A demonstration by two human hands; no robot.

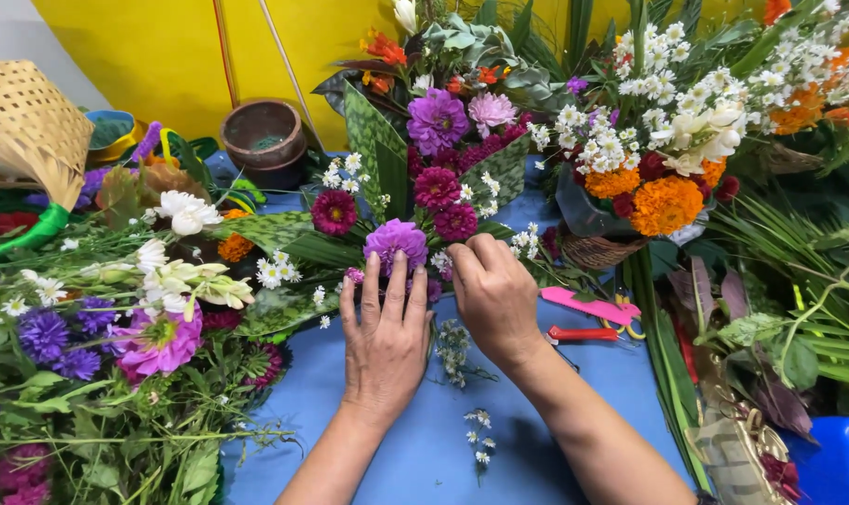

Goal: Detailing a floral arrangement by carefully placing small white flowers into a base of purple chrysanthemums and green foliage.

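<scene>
Hands meet at the flower arrangement lying mid-surface. Left hand lies palm-down, fingers spread, fingertips under a purple bloom. Right hand curls closed; its fingertips are hidden, so whatever it pinches cannot be made out.

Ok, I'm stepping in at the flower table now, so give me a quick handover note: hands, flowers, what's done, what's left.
Left hand: flat, fingers spread, pressing below the round lilac flower.
Right hand: fingers curled at the arrangement's lower edge, beside a magenta flower; what it pinches is hidden.
Done: purple and magenta blooms set among folded green leaves.
Left: loose white sprigs lie on the blue tabletop.
</scene>
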